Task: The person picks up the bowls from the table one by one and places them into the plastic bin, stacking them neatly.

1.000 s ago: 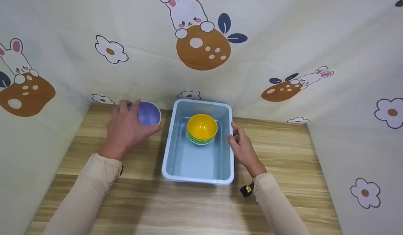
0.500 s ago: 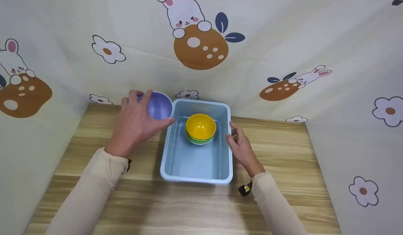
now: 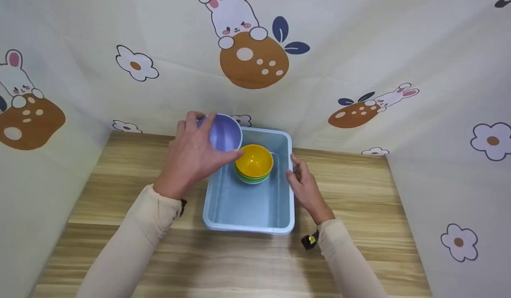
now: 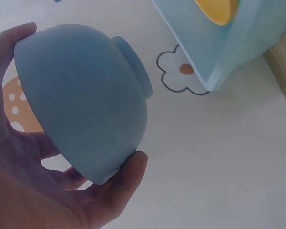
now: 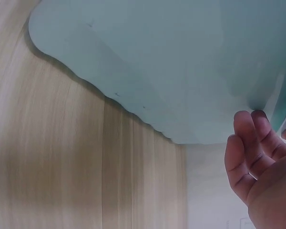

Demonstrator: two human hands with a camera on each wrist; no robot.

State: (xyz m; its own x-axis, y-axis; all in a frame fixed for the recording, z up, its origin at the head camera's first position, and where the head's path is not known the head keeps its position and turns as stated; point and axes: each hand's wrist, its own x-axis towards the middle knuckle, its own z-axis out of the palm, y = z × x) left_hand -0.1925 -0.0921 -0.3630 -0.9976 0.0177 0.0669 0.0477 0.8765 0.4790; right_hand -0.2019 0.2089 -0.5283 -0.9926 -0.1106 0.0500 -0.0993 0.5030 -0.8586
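My left hand holds a purple bowl by its rim, thumb on the near side and fingers on the far side. The bowl is tilted and overlaps the left rim of a light blue tub in the head view. In the left wrist view the outside of the bowl faces the camera, foot ring to the upper right. A yellow bowl tops a nested stack with green below, inside the tub. My right hand grips the tub's right rim, its fingertips against the outer wall.
The tub stands on a wood-grain tabletop, near its back edge. Cream fabric with rabbits and flowers rises behind and on both sides. A black strap hangs by the right wrist.
My left hand has carried the purple bowl rightward and slightly up, from left of the tub to over its left rim. The right hand has stayed at the tub's right rim.
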